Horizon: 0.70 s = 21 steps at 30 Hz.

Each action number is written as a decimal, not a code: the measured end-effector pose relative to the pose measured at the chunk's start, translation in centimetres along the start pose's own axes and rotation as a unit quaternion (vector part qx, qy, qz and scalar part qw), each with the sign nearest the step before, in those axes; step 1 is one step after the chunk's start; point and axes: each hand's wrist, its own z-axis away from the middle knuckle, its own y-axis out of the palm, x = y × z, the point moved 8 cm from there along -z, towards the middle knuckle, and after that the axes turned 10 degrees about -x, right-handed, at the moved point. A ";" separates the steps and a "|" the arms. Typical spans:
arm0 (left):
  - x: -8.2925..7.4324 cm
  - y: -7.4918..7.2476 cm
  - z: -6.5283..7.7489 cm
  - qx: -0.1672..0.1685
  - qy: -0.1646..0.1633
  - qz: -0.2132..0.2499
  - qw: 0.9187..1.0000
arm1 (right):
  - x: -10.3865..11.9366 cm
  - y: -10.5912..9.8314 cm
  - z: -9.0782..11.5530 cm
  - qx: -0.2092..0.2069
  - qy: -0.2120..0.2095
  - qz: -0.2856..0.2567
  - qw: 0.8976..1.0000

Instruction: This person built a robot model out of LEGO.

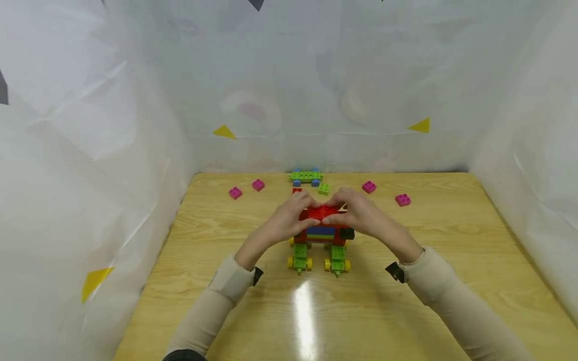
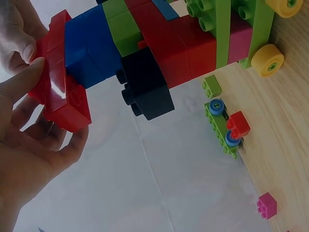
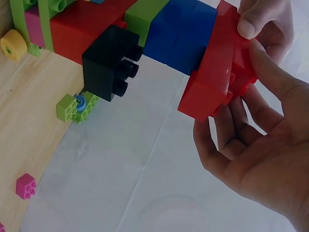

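A: What are the hands doing?

B: Both are gripping the red plate (image 1: 318, 212) on top of the brick vehicle (image 1: 321, 234). The left hand (image 1: 281, 224) is pinching its end between thumb and fingers, and the right hand (image 1: 361, 214) is curling round the other end the same way, the fingertips almost meeting over the top.

A: How is the vehicle looking?

B: It is sitting on the wooden table (image 1: 406, 301) directly under the hands. Below the red plate are lying blue bricks (image 2: 91, 46), then a green brick (image 2: 123, 29) and red ones, with a black brick (image 3: 110, 67) sticking out sideways beneath the right hand. Two green chassis with yellow wheels (image 1: 309, 263) are carrying it, just nearer the person than the palms.

A: Anything around it?

B: Beyond the fingertips, a green axle piece with blue wheels (image 1: 305, 177), a small green brick (image 1: 323, 189) and a small red brick (image 2: 237, 124) are lying near it. Two pink bricks (image 1: 246, 189) are lying out past the left hand, and two more (image 1: 385, 193) past the right. White sheeting (image 1: 90, 150) is walling the table. The hands themselves are hiding most of the top.
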 end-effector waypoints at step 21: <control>-0.3 0.4 -2.1 0.007 0.003 -0.104 0.995 | -13.0 -7.3 1.4 -0.072 0.119 0.052 0.989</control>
